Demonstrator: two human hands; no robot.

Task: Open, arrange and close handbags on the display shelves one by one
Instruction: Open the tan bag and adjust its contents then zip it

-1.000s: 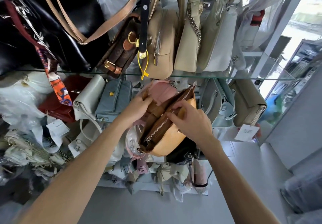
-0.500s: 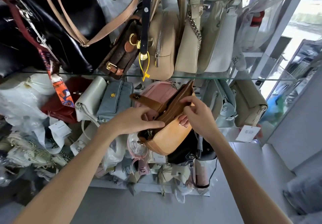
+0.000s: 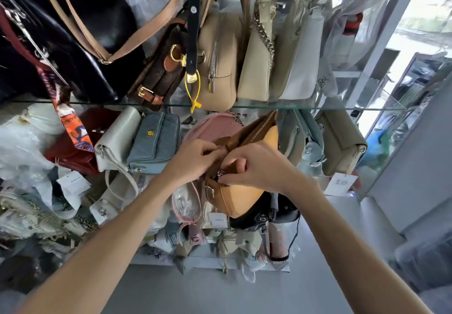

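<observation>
I hold a tan and brown handbag (image 3: 241, 197) in front of the middle glass shelf (image 3: 305, 107), tilted with its zip edge running up to the right. My left hand (image 3: 193, 159) grips the brown top of the bag near its strap. My right hand (image 3: 254, 167) pinches the metal zip pull at the bag's lower left end. A pink bag (image 3: 215, 128) sits right behind it on the shelf.
Black (image 3: 93, 32), brown (image 3: 161, 69), beige (image 3: 217, 62) and white (image 3: 303, 59) bags crowd the upper shelf, straps hanging down. A white bag (image 3: 117, 137), blue-grey quilted bag (image 3: 154, 142) and red bag (image 3: 71, 152) stand left; a khaki bag (image 3: 342, 142) right. Small bags pile below.
My right hand has slid from the upper middle of the zip down to the pull at the bag's lower end. My left hand moved up onto the brown top. The bag sits slightly lower.
</observation>
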